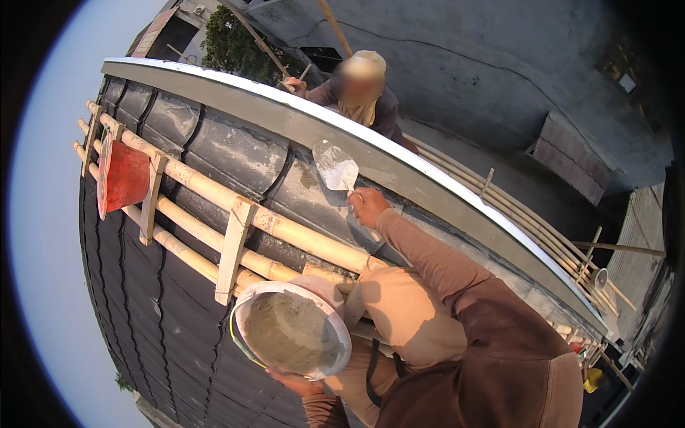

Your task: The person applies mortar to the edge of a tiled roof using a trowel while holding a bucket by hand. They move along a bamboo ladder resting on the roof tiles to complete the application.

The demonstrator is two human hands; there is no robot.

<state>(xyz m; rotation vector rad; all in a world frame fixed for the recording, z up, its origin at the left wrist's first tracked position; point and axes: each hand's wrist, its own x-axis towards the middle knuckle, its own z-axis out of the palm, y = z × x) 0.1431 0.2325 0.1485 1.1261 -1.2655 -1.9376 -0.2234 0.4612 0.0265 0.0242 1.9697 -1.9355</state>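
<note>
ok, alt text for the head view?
A person's right hand holds a trowel over dark roof tiles beside a grey parapet; the left hand is at a pale bucket of grey mix. Bamboo poles run past a red bucket; a co-worker is beyond the parapet.

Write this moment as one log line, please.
left hand: against white bucket of grey mix | right hand: grips trowel over dark tiles | red bucket: at bamboo poles

On a dark tiled roof (135, 285), the right grip (368, 207) holds a trowel (335, 165) near a grey ledge (257, 107), while the left grip (296, 384) touches the underside of a mortar bucket (344, 349). A red bucket (128, 175) hangs by the bamboo poles (314, 239); a co-worker (389, 114) stands beyond the ledge.
</note>
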